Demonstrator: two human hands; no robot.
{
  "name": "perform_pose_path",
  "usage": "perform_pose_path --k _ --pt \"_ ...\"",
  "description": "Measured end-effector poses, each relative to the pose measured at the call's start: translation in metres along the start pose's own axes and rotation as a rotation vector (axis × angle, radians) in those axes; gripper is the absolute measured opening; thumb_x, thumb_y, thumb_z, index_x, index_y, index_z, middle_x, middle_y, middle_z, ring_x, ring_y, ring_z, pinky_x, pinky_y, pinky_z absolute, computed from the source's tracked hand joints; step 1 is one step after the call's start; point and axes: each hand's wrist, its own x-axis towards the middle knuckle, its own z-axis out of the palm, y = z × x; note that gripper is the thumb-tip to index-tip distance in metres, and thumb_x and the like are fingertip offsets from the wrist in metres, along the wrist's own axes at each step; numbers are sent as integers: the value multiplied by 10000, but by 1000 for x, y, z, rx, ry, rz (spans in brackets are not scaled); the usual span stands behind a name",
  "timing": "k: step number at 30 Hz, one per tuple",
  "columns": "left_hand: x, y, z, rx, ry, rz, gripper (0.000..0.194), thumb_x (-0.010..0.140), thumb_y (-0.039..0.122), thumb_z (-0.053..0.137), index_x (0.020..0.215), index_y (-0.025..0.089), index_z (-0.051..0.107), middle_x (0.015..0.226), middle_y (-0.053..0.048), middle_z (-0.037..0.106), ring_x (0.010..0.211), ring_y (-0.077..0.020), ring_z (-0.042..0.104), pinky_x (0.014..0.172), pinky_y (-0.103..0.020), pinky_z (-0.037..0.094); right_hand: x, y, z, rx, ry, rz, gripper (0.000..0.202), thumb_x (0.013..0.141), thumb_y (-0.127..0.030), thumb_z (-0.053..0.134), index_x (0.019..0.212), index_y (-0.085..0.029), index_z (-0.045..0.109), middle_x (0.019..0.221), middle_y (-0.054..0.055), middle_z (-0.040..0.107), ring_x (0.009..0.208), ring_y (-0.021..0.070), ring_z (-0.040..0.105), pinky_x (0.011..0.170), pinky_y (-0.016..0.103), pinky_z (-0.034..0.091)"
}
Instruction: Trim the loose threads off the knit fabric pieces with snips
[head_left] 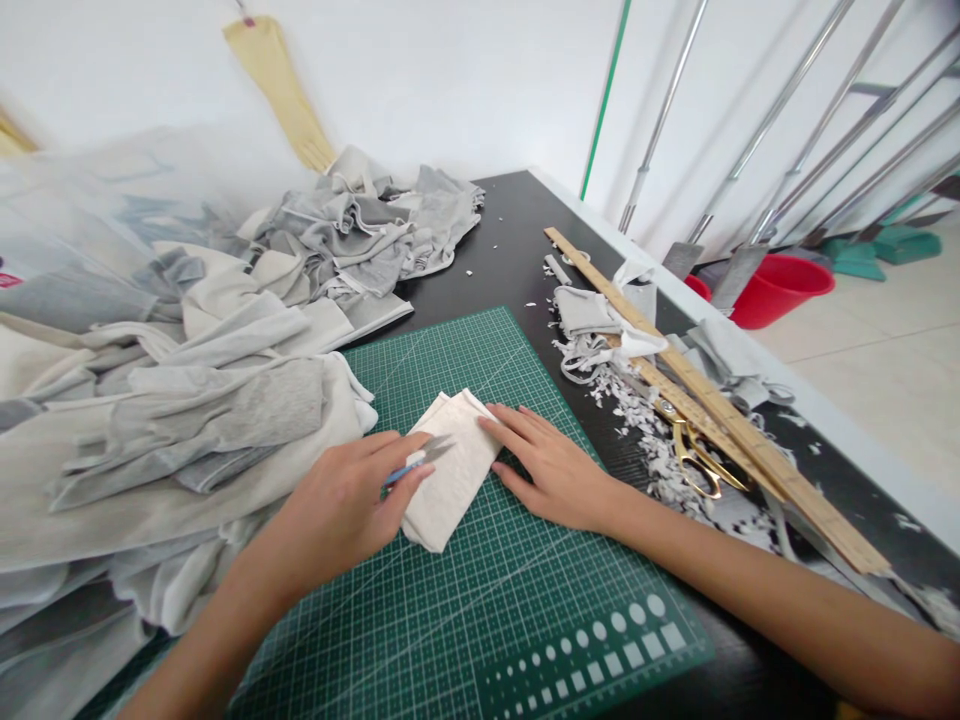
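My left hand (356,500) is closed around small blue-handled thread snips (403,470), their pointed metal blades lying over a folded off-white cloth (454,490). Most of the handle is hidden in the fingers. The cloth rests slightly turned on a green cutting mat (480,610). At its right edge lies my right hand (551,465), fingers spread, with the fingertips touching the cloth and the thumb on the mat beside it.
A large heap of grey and cream fabric (225,400) covers the left side of the table. Wooden rulers (720,420), gold-handled scissors (697,460) and shredded scraps (637,420) lie on the right. Beyond stand a red bucket (787,290) and metal poles (667,110).
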Motion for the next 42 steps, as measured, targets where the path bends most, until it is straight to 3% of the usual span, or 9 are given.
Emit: perform_pose_path --k 5,10,16,21,26,30,36,42 --pt "0 0 5 16 -67 -10 296 1049 283 501 1264 135 642 1098 -107 746 917 -262 722 789 -428 590 0 1 0 -3 5 -2 525 1028 -275 491 1522 -122 405 1582 198 451 1468 308 450 1229 572 373" --pt "1 5 2 -12 -39 10 273 1054 270 491 1233 149 658 1082 -88 752 895 -238 722 778 -395 586 0 0 1 -6 9 -3 524 1026 -270 496 1522 -123 409 1581 199 453 1463 311 455 1227 572 377" --pt "-1 6 8 23 -123 24 312 1062 285 471 1276 150 652 1154 -104 748 979 -253 723 833 -400 588 0 0 -1 -2 8 -1 519 1025 -267 492 1516 -117 412 1581 201 452 1466 311 451 1226 566 381" --pt "-1 9 6 -27 -42 13 312 1065 266 473 1305 182 654 1124 -89 752 911 -219 724 792 -369 584 0 0 0 9 10 -3 523 1023 -269 496 1521 -132 409 1582 201 450 1469 313 447 1219 583 383" --pt "2 9 6 -53 -128 -5 321 1040 297 534 1314 187 660 1121 -84 755 943 -235 723 808 -391 587 0 1 1 4 15 -4 524 1026 -273 494 1525 -139 404 1577 194 459 1467 301 453 1233 571 368" --pt "3 3 13 -9 -85 -24 308 1051 259 481 1275 147 660 1133 -107 752 944 -252 722 808 -420 585 -1 0 1 -6 3 -6 521 1028 -277 491 1518 -118 415 1581 196 452 1467 306 450 1232 557 374" --pt "1 7 9 -16 -49 18 283 1050 288 505 1270 185 651 1157 -94 751 982 -234 729 832 -374 601 0 0 0 4 10 0 517 1025 -268 494 1517 -132 413 1579 195 455 1461 310 457 1224 579 378" --pt "1 5 13 21 -92 -9 303 1053 258 482 1283 154 649 1173 -111 743 991 -255 728 911 -439 598 0 0 0 -6 7 -3 518 1027 -275 491 1517 -130 409 1583 194 451 1467 309 449 1228 567 376"
